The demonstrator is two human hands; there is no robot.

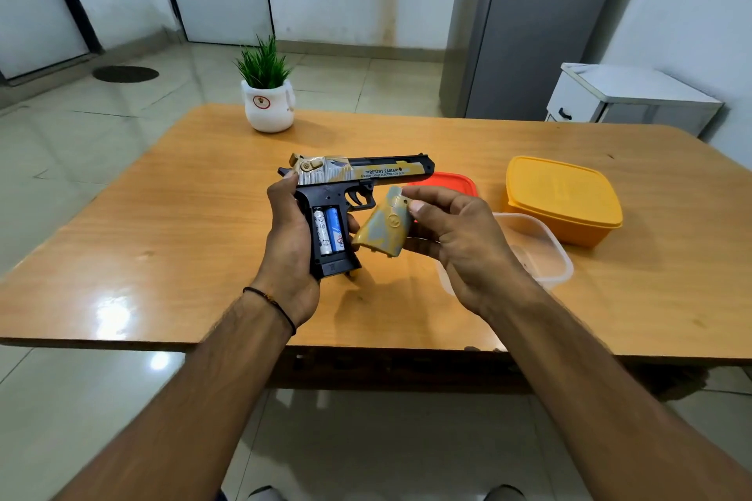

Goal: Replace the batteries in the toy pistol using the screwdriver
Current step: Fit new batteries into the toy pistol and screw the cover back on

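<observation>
Left hand (291, 240) wrapped around the back of the toy pistol (358, 175), held above the middle of the bench (162, 224), barrel pointing toward 3 o'clock. Grip compartment is open toward me; I see two batteries (329, 230) seated side by side, one whitish, one blue. Right hand (460, 232) pinches the battery cover (384, 224), a tan and grey mottled shell, between thumb and fingers, just to the 3 o'clock side of the open grip, apart from it.

Surroundings: potted plant (266, 94) in a white pot at 12 o'clock, near the far edge of the bench. Yellow lidded container (563, 199) at 2 o'clock. A clear container (537, 252) sits just nearer me than the yellow one, largely behind my right hand. A red lid (451, 181) shows behind the pistol's muzzle and the right fingers; most of it is covered.

Hard to read: battery labels too small to make out. Something dark pokes out below the pistol's butt on the bench; I cannot tell what it is. What the clear container holds is hidden.
</observation>
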